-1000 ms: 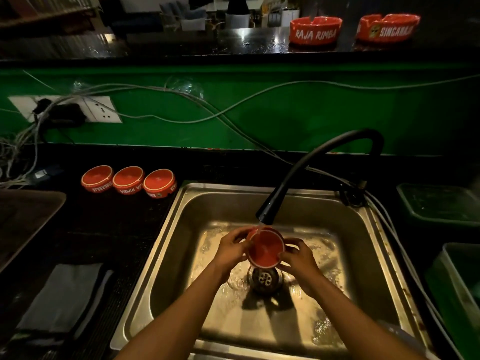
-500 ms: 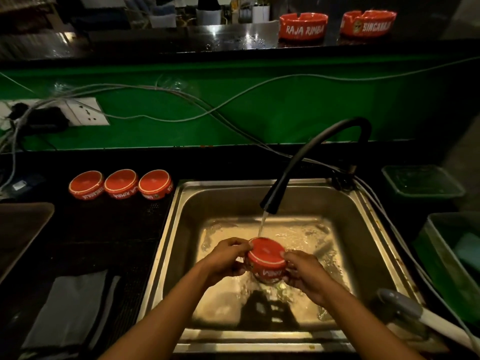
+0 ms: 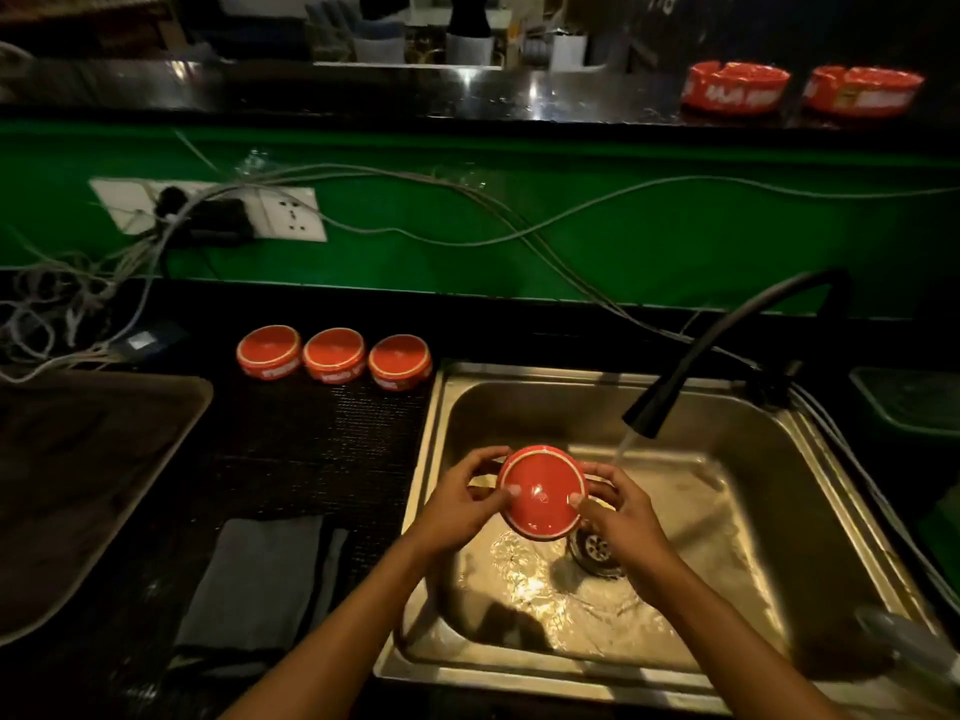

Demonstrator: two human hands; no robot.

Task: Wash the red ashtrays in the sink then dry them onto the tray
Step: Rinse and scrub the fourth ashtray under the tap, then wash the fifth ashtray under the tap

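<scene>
Over sink [image 3: 810,491], both hands tilt ashtray [image 3: 542,492] underside-up.

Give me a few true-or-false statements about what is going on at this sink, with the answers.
1. Both hands hold one red ashtray over the sink. True.
2. The tap is off. False: water is running.
3. Three ashtrays stand in a row left of the sink. True.
4. The left hand holds a cloth. False: the folded cloth lies on the counter.
5. The water stream hits the held ashtray. False: it falls beside it.
</scene>
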